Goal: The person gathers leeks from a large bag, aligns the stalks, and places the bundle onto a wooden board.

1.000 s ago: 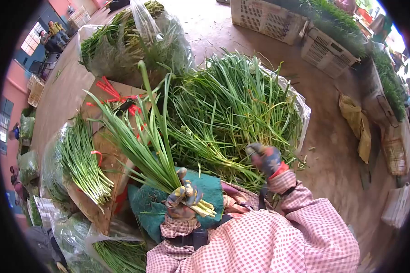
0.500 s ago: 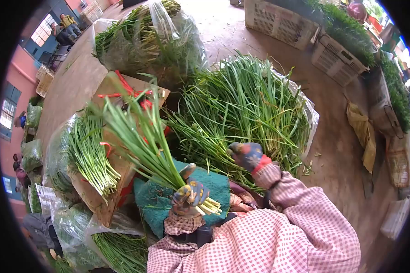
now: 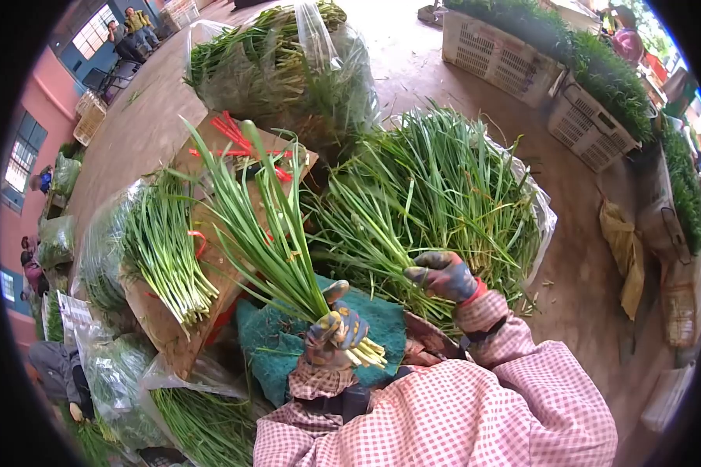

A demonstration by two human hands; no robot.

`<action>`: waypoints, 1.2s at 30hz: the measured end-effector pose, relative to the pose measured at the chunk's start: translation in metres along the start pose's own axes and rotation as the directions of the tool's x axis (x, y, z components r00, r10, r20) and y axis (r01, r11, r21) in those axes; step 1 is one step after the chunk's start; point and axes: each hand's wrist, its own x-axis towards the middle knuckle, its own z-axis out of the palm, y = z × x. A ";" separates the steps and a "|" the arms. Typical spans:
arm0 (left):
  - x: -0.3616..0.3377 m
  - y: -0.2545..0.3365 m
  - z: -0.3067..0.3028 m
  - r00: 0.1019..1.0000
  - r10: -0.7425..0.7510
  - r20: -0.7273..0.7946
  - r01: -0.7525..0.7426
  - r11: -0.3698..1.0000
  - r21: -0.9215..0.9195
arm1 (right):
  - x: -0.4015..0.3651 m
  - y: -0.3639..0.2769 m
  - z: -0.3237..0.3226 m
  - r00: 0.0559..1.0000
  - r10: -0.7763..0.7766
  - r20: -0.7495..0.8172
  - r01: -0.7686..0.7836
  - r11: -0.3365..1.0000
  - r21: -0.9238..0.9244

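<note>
Left fingers around a bunch of green stalks, right fingers at the large leafy heap.

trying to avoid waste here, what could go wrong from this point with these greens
The bunch in the left hand shows no tie, so stalks might slip out if the grip loosens. The pile by the right hand looks tangled, so pulling there could drag out extra ones or tear some.
</note>
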 end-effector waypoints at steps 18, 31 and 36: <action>-0.005 -0.009 0.013 0.978 -0.061 -0.201 0.069 0.997 0.033 | -0.035 0.049 -0.020 0.921 -0.223 -0.321 0.034 0.864 -0.503; -0.009 -0.012 0.018 0.914 -0.004 -0.406 0.030 0.998 0.059 | -0.031 -0.016 -0.026 0.901 0.023 -0.434 -0.059 0.996 -0.069; -0.002 -0.019 0.018 0.839 -0.166 -0.518 0.116 0.985 -0.128 | -0.027 0.021 -0.030 0.953 -0.025 -0.301 -0.038 0.979 -0.199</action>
